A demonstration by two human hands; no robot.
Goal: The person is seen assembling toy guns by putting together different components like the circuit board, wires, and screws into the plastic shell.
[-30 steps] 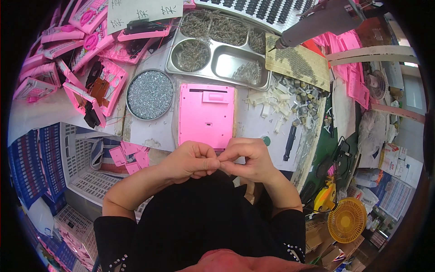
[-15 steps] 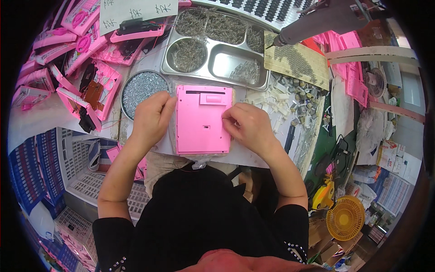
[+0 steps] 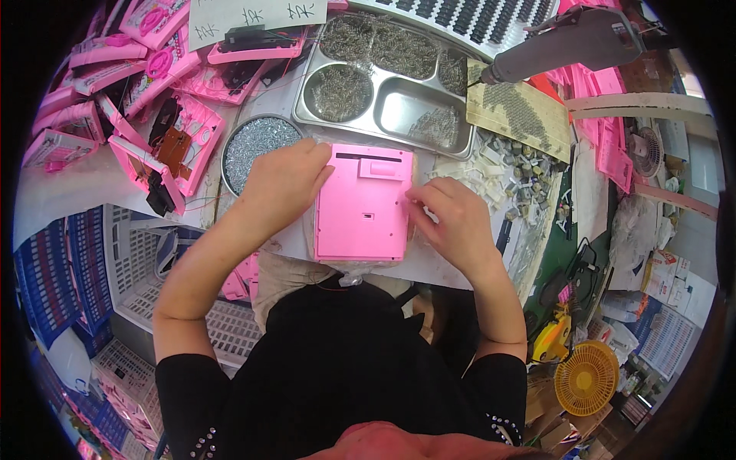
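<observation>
A flat pink plastic casing [image 3: 360,222] lies in front of me, with a long dark slot near its top, a raised rectangle below that and small holes along its edges. My left hand [image 3: 285,184] is at its upper left corner, fingers closed together and bent down; whether they hold anything is hidden. Beside the casing's right edge is my right hand [image 3: 458,222], thumb and forefinger curled toward each other. Anything between those fingertips is too small to make out. The casing rests on a padded, plastic-wrapped support [image 3: 410,241].
A round dish of small silvery screws [image 3: 257,142] stands left of the casing. Beyond it sits a metal compartment tray [image 3: 391,96] with small metal parts. A grey power screwdriver [image 3: 563,54] hangs at upper right, above a card [image 3: 521,115]. Pink toy shells [image 3: 172,146] are piled left.
The whole view has shifted, so everything appears farther right. My left hand has moved up toward the casing's upper corner. My right fingertips have drawn back from the casing's face to its right edge.
</observation>
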